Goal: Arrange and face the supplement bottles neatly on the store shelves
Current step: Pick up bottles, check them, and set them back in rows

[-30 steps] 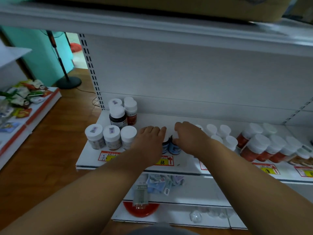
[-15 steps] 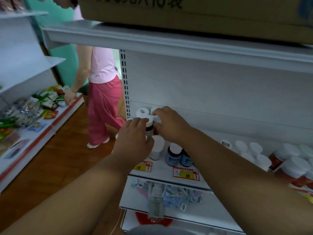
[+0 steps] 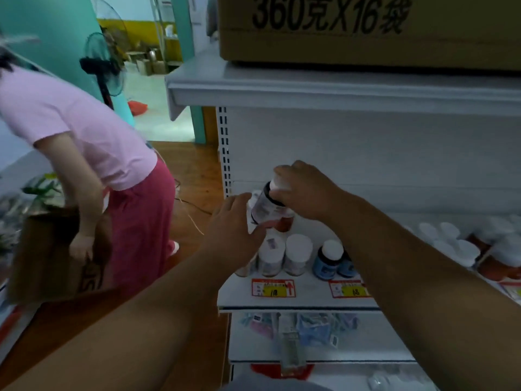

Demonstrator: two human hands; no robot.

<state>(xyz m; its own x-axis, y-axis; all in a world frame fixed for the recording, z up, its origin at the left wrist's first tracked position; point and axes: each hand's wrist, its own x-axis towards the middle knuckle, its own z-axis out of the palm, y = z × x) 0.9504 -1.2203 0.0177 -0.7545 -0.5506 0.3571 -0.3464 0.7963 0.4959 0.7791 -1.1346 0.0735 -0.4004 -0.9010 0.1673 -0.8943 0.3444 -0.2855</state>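
My right hand (image 3: 306, 190) grips the white cap of a dark supplement bottle (image 3: 263, 206) and holds it tilted above the shelf's left end. Under it, my left hand (image 3: 235, 230) has spread fingers that touch the bottle's lower side. A red-brown bottle (image 3: 283, 222) stands just behind. White-capped jars (image 3: 297, 253) line the white shelf (image 3: 310, 301) front below my hands, with two blue-labelled bottles (image 3: 328, 261) to their right. More white-capped bottles (image 3: 456, 244) sit farther right.
A person in a pink shirt (image 3: 84, 136) bends over at the left, holding a brown cardboard box (image 3: 48, 255). A large carton (image 3: 366, 29) rests on the upper shelf. Packets (image 3: 307, 328) lie on the lower shelf. A standing fan (image 3: 104, 69) is behind.
Both hands moved from the blue bottles at the shelf front to the back-left group. My right hand took hold of the dark bottle and lifted it. The view swung left.
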